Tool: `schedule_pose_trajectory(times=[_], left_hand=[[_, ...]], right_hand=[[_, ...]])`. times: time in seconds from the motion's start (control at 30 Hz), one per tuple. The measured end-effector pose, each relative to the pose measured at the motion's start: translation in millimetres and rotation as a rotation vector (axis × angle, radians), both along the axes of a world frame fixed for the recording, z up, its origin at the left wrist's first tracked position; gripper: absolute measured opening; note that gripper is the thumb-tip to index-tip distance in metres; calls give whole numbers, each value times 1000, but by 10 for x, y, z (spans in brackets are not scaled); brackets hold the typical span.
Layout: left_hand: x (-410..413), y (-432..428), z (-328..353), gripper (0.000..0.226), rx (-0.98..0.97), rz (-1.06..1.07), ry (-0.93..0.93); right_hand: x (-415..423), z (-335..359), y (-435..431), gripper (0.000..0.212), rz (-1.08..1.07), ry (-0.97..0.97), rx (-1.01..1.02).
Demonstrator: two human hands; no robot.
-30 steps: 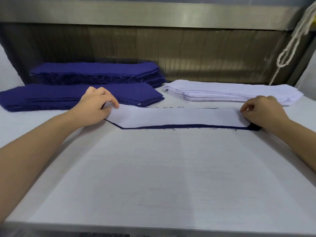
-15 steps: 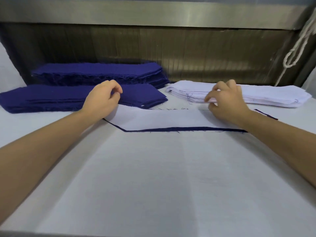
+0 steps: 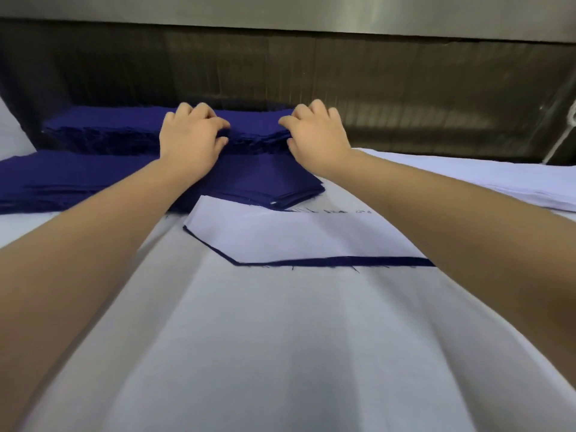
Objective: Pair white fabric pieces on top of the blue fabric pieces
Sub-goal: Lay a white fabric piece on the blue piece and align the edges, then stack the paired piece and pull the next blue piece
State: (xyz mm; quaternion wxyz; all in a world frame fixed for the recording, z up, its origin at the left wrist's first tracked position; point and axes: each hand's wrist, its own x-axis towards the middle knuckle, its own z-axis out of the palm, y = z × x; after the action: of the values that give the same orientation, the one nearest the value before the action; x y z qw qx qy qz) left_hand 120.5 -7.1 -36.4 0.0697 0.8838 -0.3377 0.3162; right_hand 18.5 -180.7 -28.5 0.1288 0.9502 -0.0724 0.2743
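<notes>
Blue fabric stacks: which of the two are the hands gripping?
The far blue stack: the left hand and right hand pinch its front edge. The near blue stack, in front of it, lies ungripped.

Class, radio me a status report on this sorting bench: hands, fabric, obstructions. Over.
Left grip and right grip pinching top layers of far blue stack. One white piece laid on blue piece, mid-table. Path clear.

We see soft, even light from overhead on the pale surface — broad, faint shadows cross its near part. The metal rail gives dull glare; edges bow wide-angle, slight blur throughout.
</notes>
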Motion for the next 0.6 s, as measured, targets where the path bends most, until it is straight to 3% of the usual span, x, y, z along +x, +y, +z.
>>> schedule_pose_trajectory(times=[0.3, 0.6], left_hand=[[75, -36, -39, 27, -97, -44, 52], [45, -29, -67, 29, -121, -31, 90]], right_hand=[[291, 100, 10, 33, 68, 126, 99], [373, 98, 52, 20, 77, -19, 372]])
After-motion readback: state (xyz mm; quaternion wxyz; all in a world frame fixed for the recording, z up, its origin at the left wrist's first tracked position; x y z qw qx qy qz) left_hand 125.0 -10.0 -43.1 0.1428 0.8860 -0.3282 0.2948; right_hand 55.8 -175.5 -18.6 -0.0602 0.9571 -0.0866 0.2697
